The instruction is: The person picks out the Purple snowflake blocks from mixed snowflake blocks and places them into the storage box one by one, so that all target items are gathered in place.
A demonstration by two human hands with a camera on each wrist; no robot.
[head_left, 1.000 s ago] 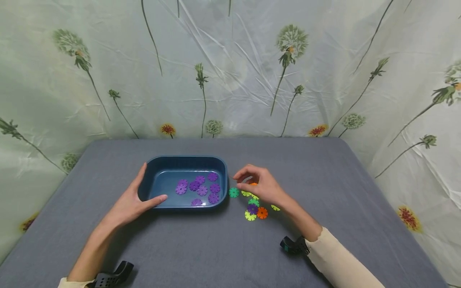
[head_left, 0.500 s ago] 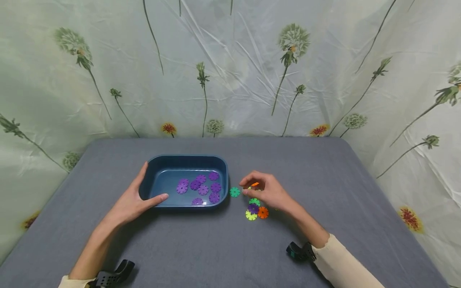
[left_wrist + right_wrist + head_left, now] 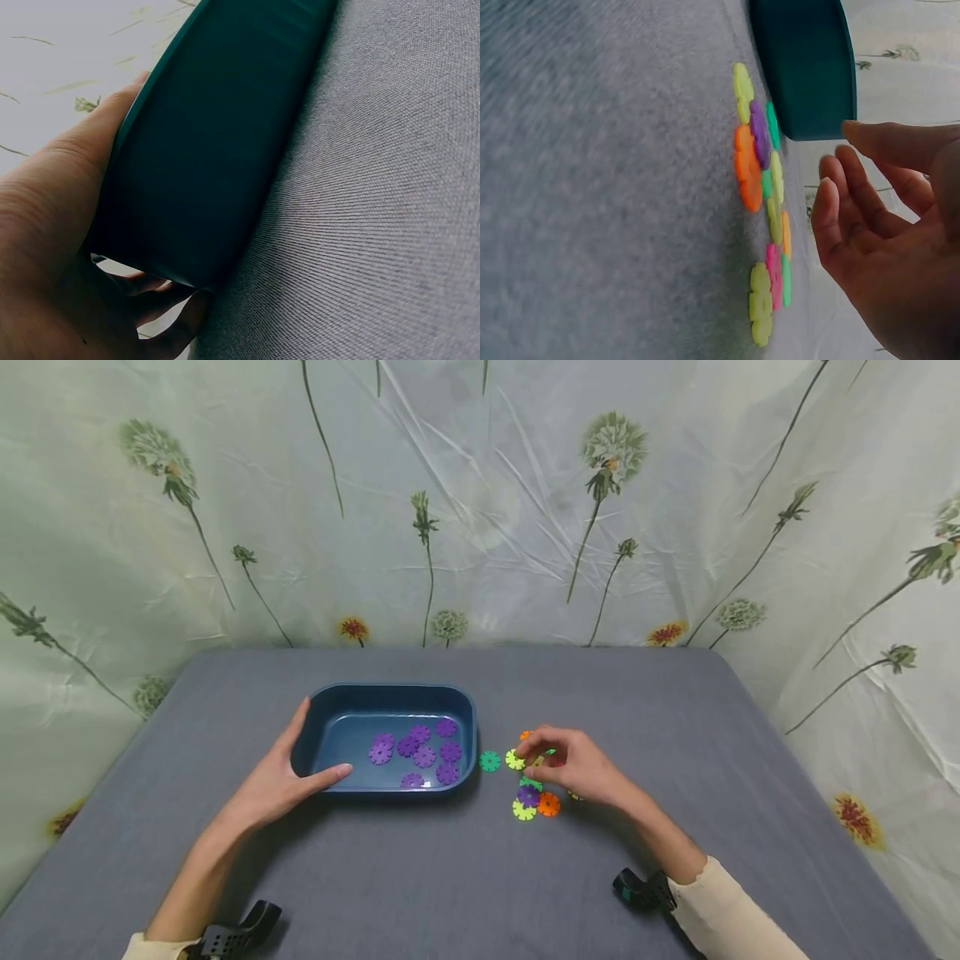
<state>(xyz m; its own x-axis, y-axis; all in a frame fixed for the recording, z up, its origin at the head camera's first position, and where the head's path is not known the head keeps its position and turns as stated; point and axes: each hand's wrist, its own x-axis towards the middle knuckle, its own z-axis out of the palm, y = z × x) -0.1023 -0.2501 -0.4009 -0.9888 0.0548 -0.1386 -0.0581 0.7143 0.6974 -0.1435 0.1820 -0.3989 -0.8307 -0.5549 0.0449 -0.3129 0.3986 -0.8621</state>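
Note:
My left hand (image 3: 273, 781) grips the left end of a blue plastic tub (image 3: 390, 697), thumb over the near rim and fingers round the outside. Several purple notched discs (image 3: 424, 757) lie on the tub's floor. My right hand (image 3: 577, 767) hovers over loose discs to the right of the tub. Its thumb and fingers are bent but apart, with nothing between them in the right wrist view. Below it are a green disc (image 3: 490, 762), an orange disc (image 3: 549, 804), a purple disc (image 3: 528, 796) and a pink disc (image 3: 773, 276), partly hidden by the hand in the head view.
A grey cloth (image 3: 420, 877) covers the table. Behind it hangs a pale curtain (image 3: 495, 527) printed with dandelions. Yellow discs (image 3: 524, 811) lie among the loose ones. Each wrist carries a black strap mount (image 3: 641, 890).
My right hand has moved right and a little nearer to me, from beside the tub to over the loose discs. My left hand stays on the tub.

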